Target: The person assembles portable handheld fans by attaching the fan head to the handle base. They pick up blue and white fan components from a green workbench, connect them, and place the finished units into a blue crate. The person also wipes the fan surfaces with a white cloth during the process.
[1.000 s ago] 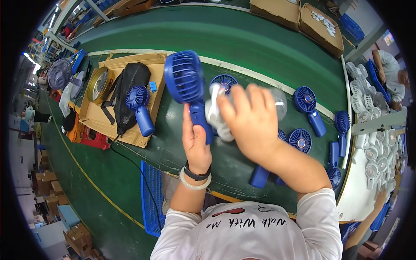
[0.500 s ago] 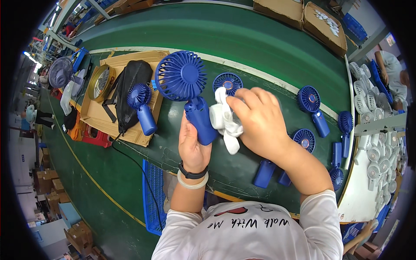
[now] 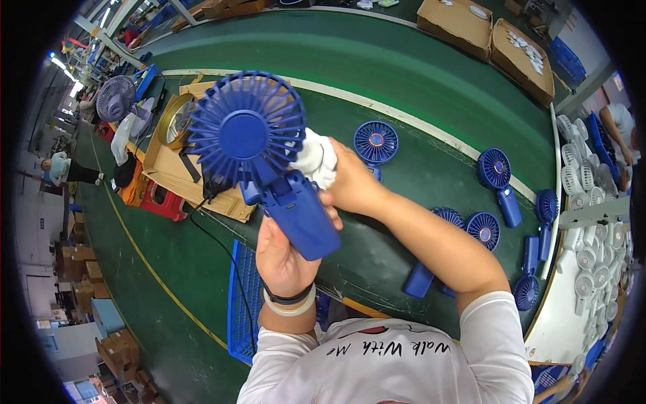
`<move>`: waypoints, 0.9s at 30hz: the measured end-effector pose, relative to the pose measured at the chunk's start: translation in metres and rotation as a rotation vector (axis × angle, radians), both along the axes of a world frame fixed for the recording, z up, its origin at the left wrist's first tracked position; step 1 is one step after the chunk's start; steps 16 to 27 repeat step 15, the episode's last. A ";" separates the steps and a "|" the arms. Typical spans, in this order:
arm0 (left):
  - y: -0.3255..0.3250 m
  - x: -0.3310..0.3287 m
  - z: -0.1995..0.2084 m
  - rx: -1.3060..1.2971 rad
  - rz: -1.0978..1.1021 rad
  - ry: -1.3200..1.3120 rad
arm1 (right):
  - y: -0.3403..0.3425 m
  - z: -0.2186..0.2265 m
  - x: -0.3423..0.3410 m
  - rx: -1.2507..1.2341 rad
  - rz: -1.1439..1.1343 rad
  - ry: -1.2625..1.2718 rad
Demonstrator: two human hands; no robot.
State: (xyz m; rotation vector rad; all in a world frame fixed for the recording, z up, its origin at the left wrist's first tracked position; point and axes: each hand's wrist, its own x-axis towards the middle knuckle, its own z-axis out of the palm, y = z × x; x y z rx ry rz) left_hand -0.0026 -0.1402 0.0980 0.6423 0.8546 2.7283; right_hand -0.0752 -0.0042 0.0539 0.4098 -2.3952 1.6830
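My left hand (image 3: 286, 254) is closed round the handle of a blue handheld fan (image 3: 303, 219), with its fingers partly behind the handle. The fan is held up above the table, its round grille tilted away to the upper left. My right hand (image 3: 356, 180) grips a crumpled white cloth (image 3: 316, 158) at the right side of the grille; whether the cloth touches the grille cannot be made out. Just beyond the right hand a second blue fan (image 3: 375, 143) lies on the green table.
More blue fans (image 3: 494, 168) lie along the table's right part, some beside my right forearm. A cardboard tray (image 3: 165, 168) holds a yellow tape roll (image 3: 176, 121) at the left. White fans (image 3: 585, 259) crowd a side table. A blue crate (image 3: 242, 303) sits below the table edge.
The fan has come closer and moved left and its head has tilted over. The white cloth has moved from beside the handle up to the grille's right side. The view has shifted slightly.
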 end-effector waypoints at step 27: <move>0.034 0.009 -0.021 -0.228 -0.088 -0.205 | 0.061 -0.017 0.018 0.375 0.029 0.034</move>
